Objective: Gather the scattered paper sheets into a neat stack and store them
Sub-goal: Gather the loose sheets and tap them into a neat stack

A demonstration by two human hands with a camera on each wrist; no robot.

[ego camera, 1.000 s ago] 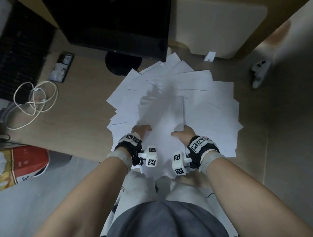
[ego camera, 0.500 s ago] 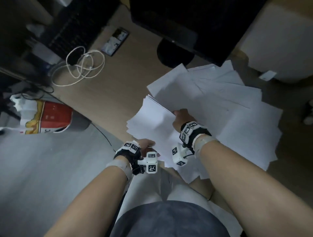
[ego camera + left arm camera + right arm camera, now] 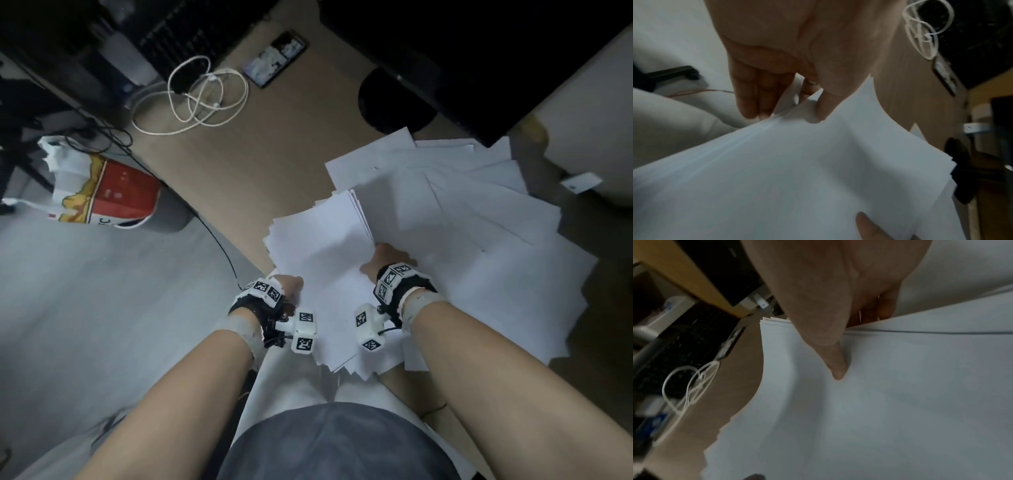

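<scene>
White sheets [image 3: 322, 246] are now leaving the pile [image 3: 479, 240]: our left hand [image 3: 287, 286] and right hand [image 3: 387, 260] are pinching one bundle, grips holding paper.

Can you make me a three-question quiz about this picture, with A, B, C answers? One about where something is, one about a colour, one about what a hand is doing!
1. Where is the phone?
A. On the desk beside the white cable
B. On the paper sheets
C. In a hand

2. What colour is the bag on the floor?
A. Blue
B. Red and yellow
C. Green

3. What is the left hand doing?
A. Hanging idle
B. Holding the cable
C. Pinching the bundle of paper sheets

Answers: 1 A, it lies by the cable coil; 2 B, red with a yellow band; 3 C, the left wrist view shows thumb and fingers clamping the edge.
</scene>
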